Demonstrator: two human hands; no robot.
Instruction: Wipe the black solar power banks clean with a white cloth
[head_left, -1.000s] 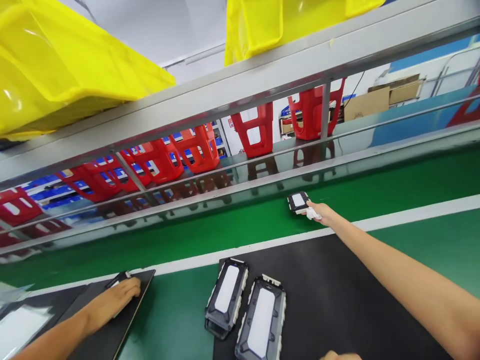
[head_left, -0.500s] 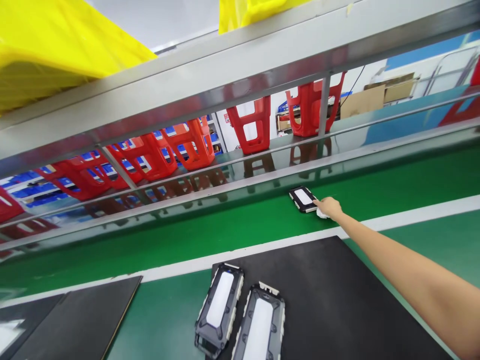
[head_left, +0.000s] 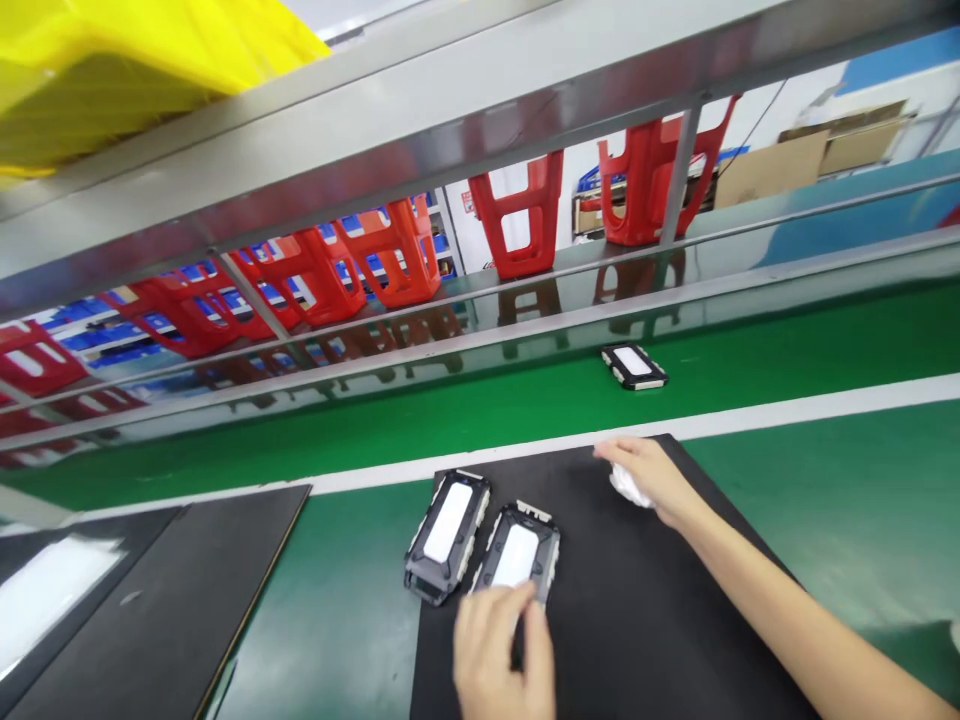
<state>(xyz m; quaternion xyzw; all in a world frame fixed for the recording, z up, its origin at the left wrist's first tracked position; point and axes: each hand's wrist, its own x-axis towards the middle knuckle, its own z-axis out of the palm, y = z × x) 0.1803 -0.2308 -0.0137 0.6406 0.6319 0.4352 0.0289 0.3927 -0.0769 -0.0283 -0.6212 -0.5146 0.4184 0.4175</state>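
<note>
Two grey-and-black devices with white panels lie side by side on a black mat (head_left: 637,620). My left hand (head_left: 502,645) is at the near end of the right-hand device (head_left: 517,550), thumb and fingers closing on it and covering its lower part. The other device (head_left: 448,535) lies just left of it, untouched. My right hand (head_left: 646,475) is above the mat's far right part, fingers curled round a crumpled white cloth (head_left: 628,486). A third device (head_left: 634,366) lies on the bright green strip beyond, apart from my hand.
A metal frame (head_left: 420,130) spans the view above the bench, with yellow material (head_left: 150,70) on top. Red stools (head_left: 525,215) stand behind it. Another dark board (head_left: 172,590) with white sheets (head_left: 56,585) lies at left.
My right hand has let go of the far device and drawn back over the mat with the cloth. My left hand has come into view at the nearer right-hand device.
</note>
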